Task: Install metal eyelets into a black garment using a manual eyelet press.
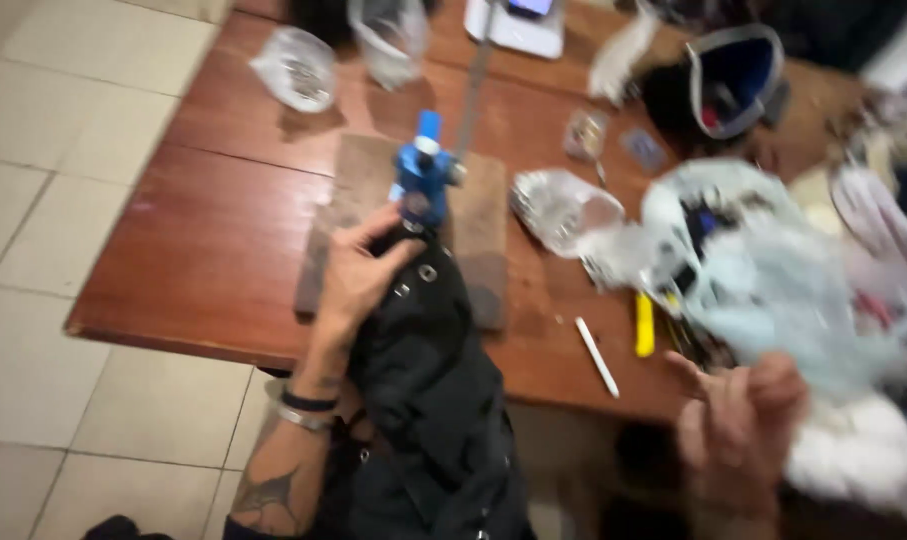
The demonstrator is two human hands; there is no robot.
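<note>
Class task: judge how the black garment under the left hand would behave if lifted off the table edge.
The black garment would probably flop: it drapes in folds over the table edge. Its metal studs may add slight weight. The left hand pressing it suggests it might otherwise slide.

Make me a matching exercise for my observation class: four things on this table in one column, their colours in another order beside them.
Things:
1. hand press
2. garment under the left hand
3. pen-like stick
4. flat tool beside the stick

Colours:
A. white
B. yellow
C. blue
D. black

Pairs: 1-C, 2-D, 3-A, 4-B
</note>
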